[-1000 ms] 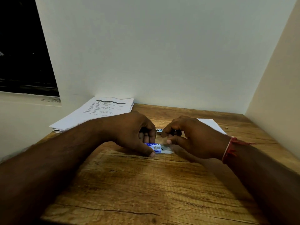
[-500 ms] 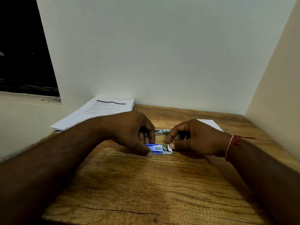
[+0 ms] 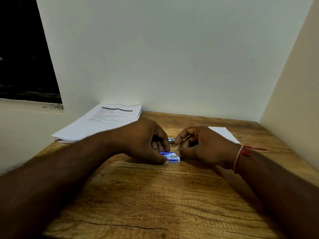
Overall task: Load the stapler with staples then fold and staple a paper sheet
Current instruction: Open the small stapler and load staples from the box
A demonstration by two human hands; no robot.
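A small blue staple box (image 3: 170, 156) lies on the wooden table (image 3: 155, 195) between my hands. My left hand (image 3: 145, 140) grips the box's left part, thumb at its near edge and fingers over its top. My right hand (image 3: 203, 145) has its fingers curled, and its thumb tip presses the box's right end. The stapler (image 3: 171, 140) shows only as a bit of metal behind the box, between my fingertips; the rest is hidden. A blank white paper sheet (image 3: 224, 133) lies behind my right hand.
A stack of printed papers (image 3: 103, 123) sits at the table's back left corner, overhanging the edge. White walls close the table in at the back and right. A dark window is at the far left.
The box's white end, which stuck out to the right, is now flush with the box. My right thumb moved left against it. My left hand stayed put.
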